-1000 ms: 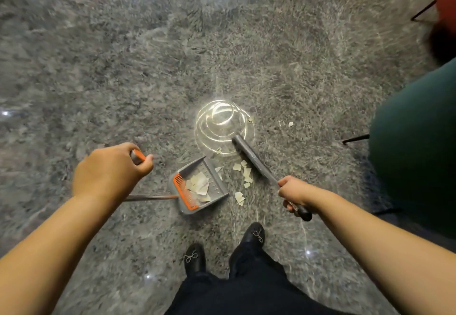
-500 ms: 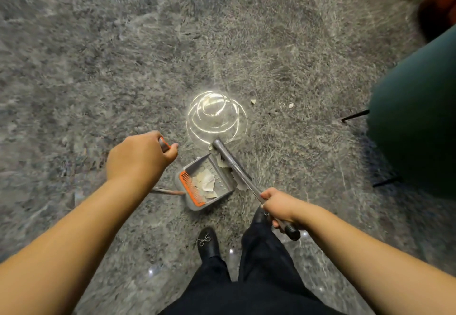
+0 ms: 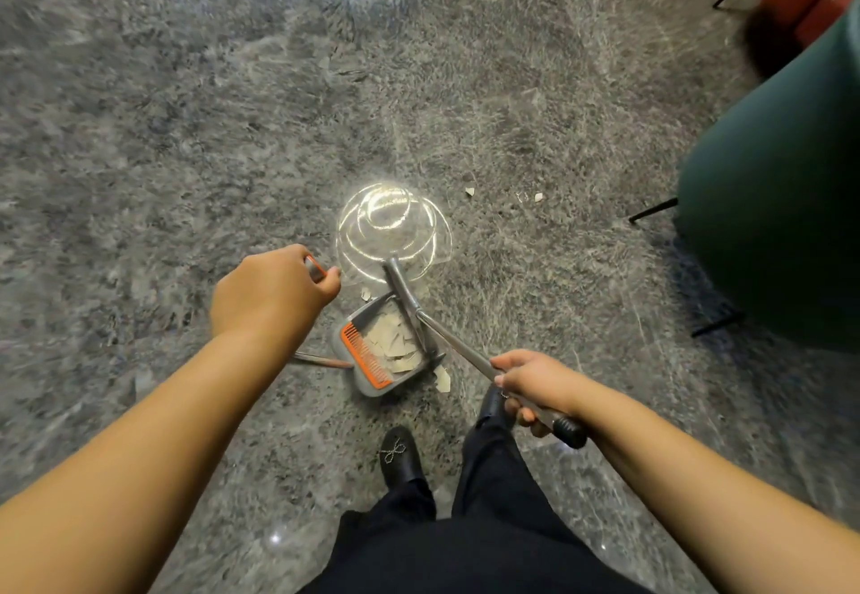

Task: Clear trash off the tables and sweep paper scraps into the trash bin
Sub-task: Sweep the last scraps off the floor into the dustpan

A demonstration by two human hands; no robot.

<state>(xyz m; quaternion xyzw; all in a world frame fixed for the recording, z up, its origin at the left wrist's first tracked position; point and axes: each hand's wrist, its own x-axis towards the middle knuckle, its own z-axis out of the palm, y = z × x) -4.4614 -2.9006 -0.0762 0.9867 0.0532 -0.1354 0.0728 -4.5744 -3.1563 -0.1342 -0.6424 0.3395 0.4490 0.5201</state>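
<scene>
Head view: left hand grips grey long-handled dustpan with orange comb edge, pale paper scraps inside; right hand grasps grey metal-handled broom at pan mouth.

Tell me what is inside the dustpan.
The dustpan holds a heap of pale paper scraps. The broom head lies over its far side, hiding anything beneath.

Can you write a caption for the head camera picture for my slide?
Left hand holds the dustpan while right hand sweeps paper scraps in with the broom.
</scene>
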